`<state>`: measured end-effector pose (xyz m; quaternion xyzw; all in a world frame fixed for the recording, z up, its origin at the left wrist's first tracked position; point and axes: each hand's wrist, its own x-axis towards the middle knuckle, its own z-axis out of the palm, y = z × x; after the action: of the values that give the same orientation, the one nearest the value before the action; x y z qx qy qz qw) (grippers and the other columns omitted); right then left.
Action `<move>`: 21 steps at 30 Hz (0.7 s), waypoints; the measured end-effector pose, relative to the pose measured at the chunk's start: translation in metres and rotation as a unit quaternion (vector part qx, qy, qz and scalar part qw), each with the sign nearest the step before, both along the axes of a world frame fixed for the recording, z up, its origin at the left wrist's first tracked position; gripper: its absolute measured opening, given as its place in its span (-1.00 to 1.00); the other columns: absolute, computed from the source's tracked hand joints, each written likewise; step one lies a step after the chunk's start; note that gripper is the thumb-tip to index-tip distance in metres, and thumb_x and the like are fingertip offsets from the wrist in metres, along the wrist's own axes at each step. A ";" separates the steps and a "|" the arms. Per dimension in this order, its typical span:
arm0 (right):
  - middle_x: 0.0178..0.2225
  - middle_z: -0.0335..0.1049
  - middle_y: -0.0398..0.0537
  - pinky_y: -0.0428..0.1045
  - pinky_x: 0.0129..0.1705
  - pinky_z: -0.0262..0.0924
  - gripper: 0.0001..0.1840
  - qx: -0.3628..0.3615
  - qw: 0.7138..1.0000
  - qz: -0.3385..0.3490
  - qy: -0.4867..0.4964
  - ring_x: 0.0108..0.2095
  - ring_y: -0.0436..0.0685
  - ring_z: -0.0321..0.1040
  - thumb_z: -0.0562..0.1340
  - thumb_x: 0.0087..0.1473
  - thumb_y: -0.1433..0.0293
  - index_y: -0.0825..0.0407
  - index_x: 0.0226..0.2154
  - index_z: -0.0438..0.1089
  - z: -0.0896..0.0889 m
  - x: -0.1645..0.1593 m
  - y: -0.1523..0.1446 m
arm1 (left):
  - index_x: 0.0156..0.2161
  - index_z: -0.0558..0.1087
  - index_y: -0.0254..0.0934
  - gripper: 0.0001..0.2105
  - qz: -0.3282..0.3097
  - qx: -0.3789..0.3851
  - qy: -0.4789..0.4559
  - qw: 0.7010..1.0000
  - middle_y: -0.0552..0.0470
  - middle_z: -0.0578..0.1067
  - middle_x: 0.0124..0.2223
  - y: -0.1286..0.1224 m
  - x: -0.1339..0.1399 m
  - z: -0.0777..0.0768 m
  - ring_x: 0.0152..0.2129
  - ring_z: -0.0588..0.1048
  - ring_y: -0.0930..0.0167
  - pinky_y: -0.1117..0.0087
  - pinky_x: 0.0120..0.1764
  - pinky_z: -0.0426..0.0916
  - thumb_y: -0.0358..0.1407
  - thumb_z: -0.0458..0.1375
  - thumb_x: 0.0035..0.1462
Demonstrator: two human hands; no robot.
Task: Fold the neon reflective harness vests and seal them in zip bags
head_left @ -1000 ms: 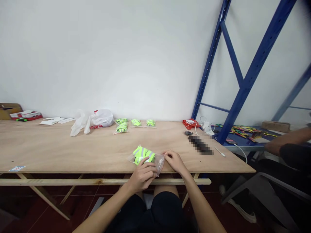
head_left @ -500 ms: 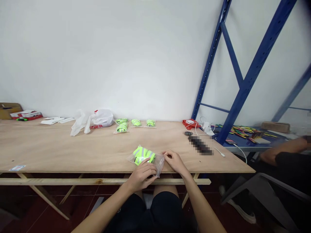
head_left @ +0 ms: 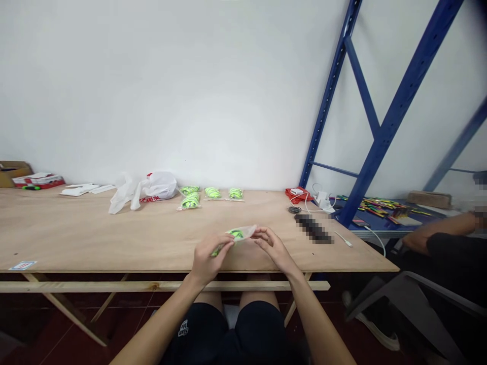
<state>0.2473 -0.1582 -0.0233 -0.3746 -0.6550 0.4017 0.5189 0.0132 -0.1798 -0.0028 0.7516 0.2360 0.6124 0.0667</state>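
Above the front part of the table, a clear plastic bag (head_left: 248, 233) holds a folded neon-yellow cloth piece (head_left: 236, 234) that showed grey stripes a moment ago. My left hand (head_left: 207, 256) is closed on the filled left part of the bag, its fingers covering much of the yellow cloth. At the bag's right end, my right hand (head_left: 272, 248) has curled fingers pinching the see-through plastic edge. Several similar packed bags (head_left: 189, 201) lie farther back near the wall, including one yellow packet (head_left: 235, 193) at the right of the group.
A white plastic carrier bag (head_left: 162, 185) and white papers (head_left: 85, 189) lie at the back left. On the right are a red item (head_left: 297, 194), a charger with cables (head_left: 323, 200) and a blurred-out dark object (head_left: 312, 228). A blue rack post (head_left: 365, 172) stands beside another person's arm (head_left: 445, 229).
My left hand has lifted and tilted the bag off the tabletop, turning its flat face away from view. The right hand has stayed at its right end, fingers shifting slightly.
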 end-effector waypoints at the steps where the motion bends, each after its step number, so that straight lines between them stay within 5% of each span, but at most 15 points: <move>1: 0.01 0.49 0.05 0.11 0.09 0.28 -0.49 0.000 1.000 0.019 0.020 0.05 0.20 0.41 0.35 0.03 0.11 -0.06 0.00 0.35 0.003 -0.004 -0.004 | -0.26 0.57 -0.25 -0.91 0.007 -0.043 -0.044 0.998 -0.06 0.64 -0.26 -0.001 -0.002 0.005 -0.28 0.61 0.35 0.37 -0.17 0.48 -0.37 0.19 0.23; 4: 0.14 0.39 0.09 0.12 0.09 0.30 -0.28 0.003 0.999 -0.002 0.037 0.07 0.19 0.39 0.43 -0.04 0.14 -0.11 0.15 0.28 0.008 -0.014 -0.011 | -0.35 0.58 -0.28 -0.85 0.006 -0.156 -0.178 0.972 -0.05 0.63 -0.33 -0.004 -0.004 0.014 -0.38 0.59 0.36 0.41 -0.28 0.49 -0.23 0.27 0.16; 9: -0.11 0.57 0.02 0.11 0.05 0.33 -0.64 0.016 0.999 0.029 -0.017 -0.06 0.22 0.47 0.32 0.10 0.11 -0.02 -0.15 0.57 0.020 -0.024 -0.023 | -0.36 0.57 -0.32 -0.75 -0.044 -0.249 -0.297 0.921 0.01 0.60 -0.43 -0.007 -0.001 0.019 -0.50 0.53 0.44 0.48 -0.38 0.45 -0.14 0.36 0.02; 13: -0.23 0.61 0.00 0.08 -0.09 0.40 -0.64 0.027 0.999 -0.009 0.018 -0.18 0.22 0.51 0.32 0.09 0.06 -0.01 -0.28 0.61 0.029 -0.027 -0.032 | -0.34 0.56 -0.33 -0.72 -0.098 -0.288 -0.365 0.880 0.04 0.58 -0.42 -0.005 0.006 0.016 -0.48 0.53 0.46 0.49 -0.36 0.45 -0.12 0.38 0.01; 21: -0.39 0.55 -0.04 -0.03 -0.32 0.38 -0.61 0.046 0.991 -0.103 0.078 -0.37 0.13 0.46 0.37 0.01 0.02 0.03 -0.37 0.54 0.028 -0.028 -0.031 | -0.30 0.65 -0.34 -0.66 -0.107 -0.342 -0.231 0.905 -0.06 0.66 -0.29 0.007 0.011 -0.001 -0.31 0.60 0.28 0.34 -0.19 0.50 -0.04 0.31 0.08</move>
<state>0.2191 -0.1888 0.0047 -0.3830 -0.5886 0.3436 0.6235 0.0241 -0.1724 -0.0040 0.5408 0.3268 0.6401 0.4370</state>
